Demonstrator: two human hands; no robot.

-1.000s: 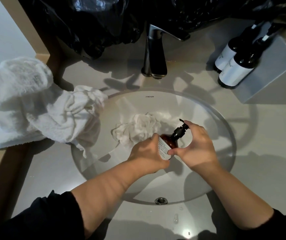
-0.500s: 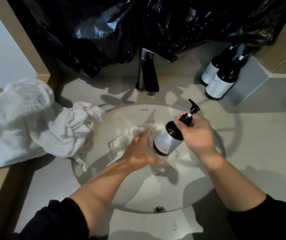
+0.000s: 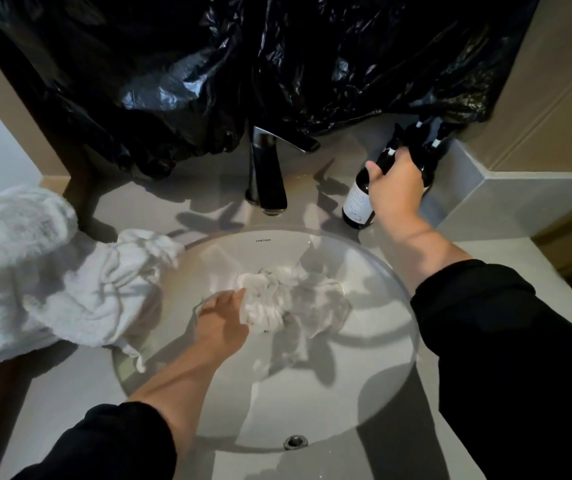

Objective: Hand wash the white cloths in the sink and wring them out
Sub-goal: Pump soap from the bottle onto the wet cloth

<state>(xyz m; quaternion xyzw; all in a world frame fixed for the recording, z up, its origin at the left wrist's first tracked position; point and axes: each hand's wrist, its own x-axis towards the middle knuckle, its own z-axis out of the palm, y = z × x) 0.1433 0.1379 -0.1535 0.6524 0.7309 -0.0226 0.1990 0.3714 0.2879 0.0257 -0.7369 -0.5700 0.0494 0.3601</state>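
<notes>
The cloth (image 3: pixel 270 303) lies bunched in the middle of the sink (image 3: pixel 312 393), touching the left hand (image 3: pixel 220 318), whose fingers curl into its near edge and grip it. The right hand (image 3: pixel 395 188) is well apart, reaching to the back right of the worktop (image 3: pixel 485 216), and is closed round the neck of a dark bottle (image 3: pixel 359 199). More bottles (image 3: pixel 428 157) stand just behind it. The tap (image 3: pixel 267 174) stands between the two hands. Towels (image 3: pixel 52 271) are heaped on the left, spilling over the sink's rim. A black bag (image 3: pixel 243 64) hangs over the wall behind.
</notes>
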